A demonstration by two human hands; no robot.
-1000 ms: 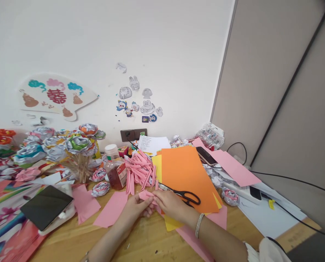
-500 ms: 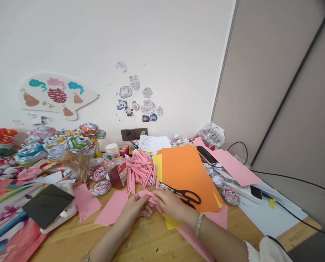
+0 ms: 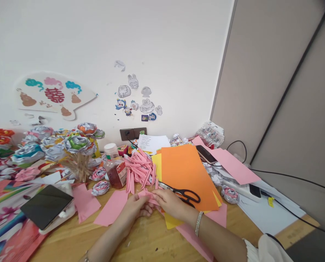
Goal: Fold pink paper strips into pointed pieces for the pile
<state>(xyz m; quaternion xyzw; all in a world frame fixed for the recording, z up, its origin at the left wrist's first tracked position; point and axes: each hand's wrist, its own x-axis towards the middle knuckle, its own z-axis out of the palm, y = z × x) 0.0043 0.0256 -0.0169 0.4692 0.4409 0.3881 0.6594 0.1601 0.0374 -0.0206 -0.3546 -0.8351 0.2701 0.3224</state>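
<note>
The left hand [image 3: 136, 207] and right hand [image 3: 169, 203] both pinch a pink paper strip [image 3: 148, 195], held low over the table [image 3: 151, 240] beside the scissors [image 3: 186, 194]; grip and place unchanged since a second ago, folding continues

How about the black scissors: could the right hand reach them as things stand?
Probably yes. The scissors lie uncovered on the orange sheet, right beside the right hand. That hand and the left hand both pinch a pink paper strip, so it would need to let go first.
</note>
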